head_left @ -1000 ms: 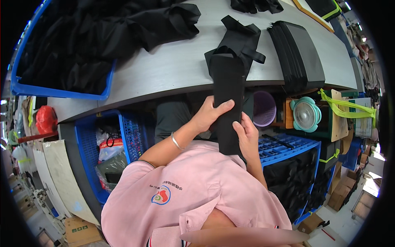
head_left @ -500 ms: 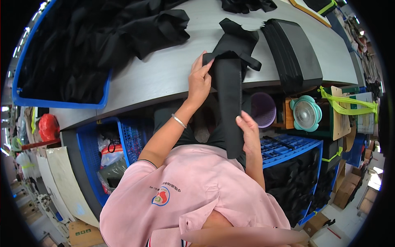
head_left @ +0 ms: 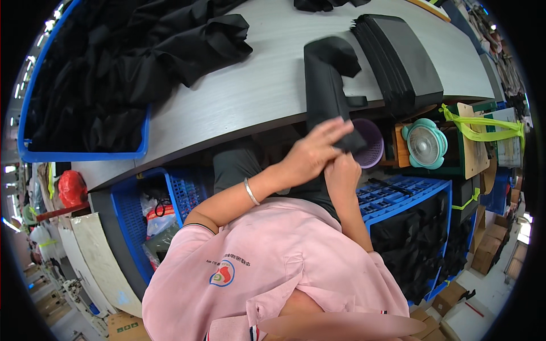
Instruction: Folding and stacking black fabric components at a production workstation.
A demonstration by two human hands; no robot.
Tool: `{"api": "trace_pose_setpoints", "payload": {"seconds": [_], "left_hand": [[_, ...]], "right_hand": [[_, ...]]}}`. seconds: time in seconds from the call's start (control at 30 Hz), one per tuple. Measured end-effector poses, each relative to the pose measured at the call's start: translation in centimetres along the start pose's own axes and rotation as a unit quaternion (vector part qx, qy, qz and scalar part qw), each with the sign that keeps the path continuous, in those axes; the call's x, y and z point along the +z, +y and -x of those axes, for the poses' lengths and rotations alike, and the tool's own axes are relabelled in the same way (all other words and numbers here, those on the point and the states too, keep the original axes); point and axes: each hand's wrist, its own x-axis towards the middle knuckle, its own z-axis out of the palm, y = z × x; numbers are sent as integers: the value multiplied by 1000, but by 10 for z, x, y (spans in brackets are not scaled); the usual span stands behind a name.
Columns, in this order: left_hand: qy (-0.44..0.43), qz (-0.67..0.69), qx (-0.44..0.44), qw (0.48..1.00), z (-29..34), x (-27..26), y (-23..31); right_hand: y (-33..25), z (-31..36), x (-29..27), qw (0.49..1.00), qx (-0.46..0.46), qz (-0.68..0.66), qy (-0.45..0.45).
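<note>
A long black fabric piece [head_left: 325, 94] lies over the table's near edge, its far end folded and bent to the right, its near end hanging down to my hands. Across that near end reaches my left hand [head_left: 319, 149], fingers stretched and spread, somewhat blurred. Just below it, my right hand [head_left: 343, 173] is closed in a fist at the fabric's lower edge, gripping it; the exact spot it pinches is partly hidden. A short black strap [head_left: 357, 101] sticks out from the fabric's right side.
A stack of black folded pieces [head_left: 406, 62] stands right on the grey table [head_left: 227, 102]. At left, a blue bin [head_left: 85, 154] holds black fabric. Below the table's edge are a purple basket [head_left: 371, 145], a teal fan [head_left: 425, 143] and blue crates [head_left: 406, 199].
My left hand has left the fabric's upper part and come down and right, beside my right hand. The fabric's near end has risen from my lap, and its far end has folded over.
</note>
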Motion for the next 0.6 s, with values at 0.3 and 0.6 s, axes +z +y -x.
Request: {"api": "trace_pose_setpoints", "payload": {"seconds": [0.3, 0.6], "left_hand": [[105, -71, -45, 991, 29, -37, 18], [192, -120, -167, 960, 17, -7, 1]], "right_hand": [[37, -32, 51, 953, 66, -289, 64], [-9, -66, 21, 665, 280, -688, 79]]}}
